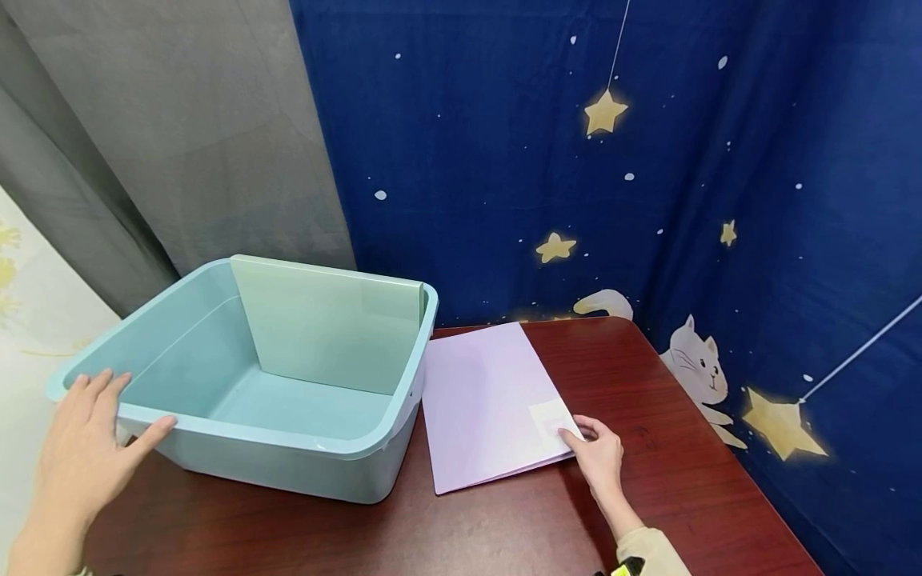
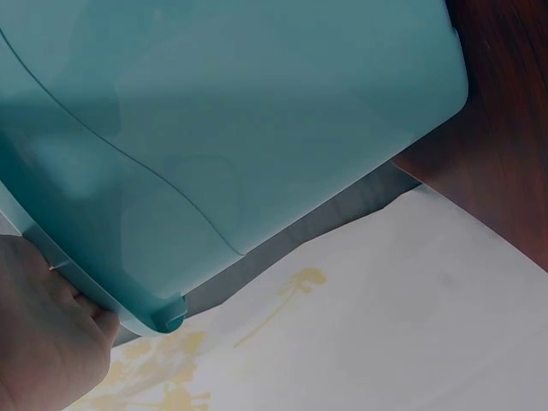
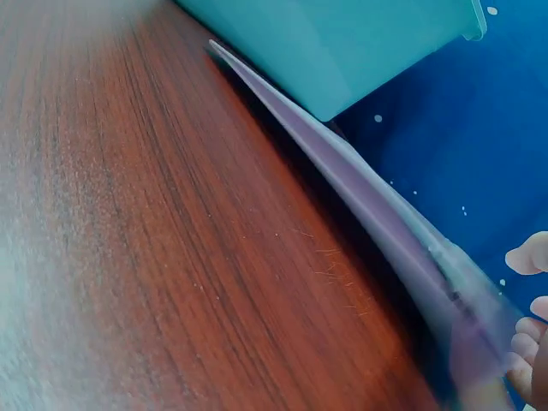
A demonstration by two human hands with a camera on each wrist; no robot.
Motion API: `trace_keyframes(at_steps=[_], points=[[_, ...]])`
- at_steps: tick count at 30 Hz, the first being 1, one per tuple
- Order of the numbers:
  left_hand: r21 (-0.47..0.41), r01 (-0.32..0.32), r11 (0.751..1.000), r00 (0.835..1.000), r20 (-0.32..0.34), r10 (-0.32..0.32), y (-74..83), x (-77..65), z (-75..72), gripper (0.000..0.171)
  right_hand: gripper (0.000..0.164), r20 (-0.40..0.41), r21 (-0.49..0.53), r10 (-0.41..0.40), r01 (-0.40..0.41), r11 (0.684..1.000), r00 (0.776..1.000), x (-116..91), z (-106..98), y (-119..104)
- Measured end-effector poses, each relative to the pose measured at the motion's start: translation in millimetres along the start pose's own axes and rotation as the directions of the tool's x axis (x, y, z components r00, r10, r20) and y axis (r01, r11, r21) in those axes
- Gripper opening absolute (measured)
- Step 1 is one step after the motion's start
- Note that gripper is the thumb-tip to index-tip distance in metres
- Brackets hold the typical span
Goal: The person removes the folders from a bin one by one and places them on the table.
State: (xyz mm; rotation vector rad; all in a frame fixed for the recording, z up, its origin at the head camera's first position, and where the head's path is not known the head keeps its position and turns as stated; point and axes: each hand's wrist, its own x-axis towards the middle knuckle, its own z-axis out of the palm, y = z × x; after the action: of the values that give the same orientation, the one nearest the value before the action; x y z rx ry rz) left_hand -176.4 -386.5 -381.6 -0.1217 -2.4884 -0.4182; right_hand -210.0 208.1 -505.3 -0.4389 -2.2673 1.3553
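A lilac folder (image 1: 490,400) lies on the table to the right of a light-blue plastic basin (image 1: 259,436). My right hand (image 1: 599,458) pinches its near right corner, thumb on top and fingers at the edge. In the right wrist view the folder (image 3: 377,210) appears edge-on, tilted up from the tabletop on the hand's side, its near end blurred. My left hand (image 1: 82,448) rests over the basin's near left corner with fingers extended and thumb spread along the front rim. A pale green folder (image 1: 324,320) stands upright inside, along the basin's back wall.
The dark red wooden table (image 1: 490,536) ends at a rounded far right corner. Behind it hang a blue star-patterned curtain (image 1: 468,160) and a grey curtain (image 1: 216,144). White fabric with yellow flowers (image 2: 360,342) hangs at the left.
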Motion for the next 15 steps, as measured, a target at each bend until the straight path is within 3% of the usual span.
trace_keyframes(at_steps=[7, 15], points=[[-0.004, -0.004, 1.0, 1.0, -0.004, 0.004, 1.3, 0.1, -0.6, 0.083, 0.036, 0.022, 0.068, -0.061, 0.06, 0.996, 0.998, 3.2, -2.1, -9.3], [-0.014, 0.001, 1.0, 1.0, 0.005, -0.001, 2.6, -0.2, -1.1, 0.082, 0.04, 0.067, 0.108, -0.069, 0.061, 0.992, 0.995, 4.7, -0.3, -18.1]])
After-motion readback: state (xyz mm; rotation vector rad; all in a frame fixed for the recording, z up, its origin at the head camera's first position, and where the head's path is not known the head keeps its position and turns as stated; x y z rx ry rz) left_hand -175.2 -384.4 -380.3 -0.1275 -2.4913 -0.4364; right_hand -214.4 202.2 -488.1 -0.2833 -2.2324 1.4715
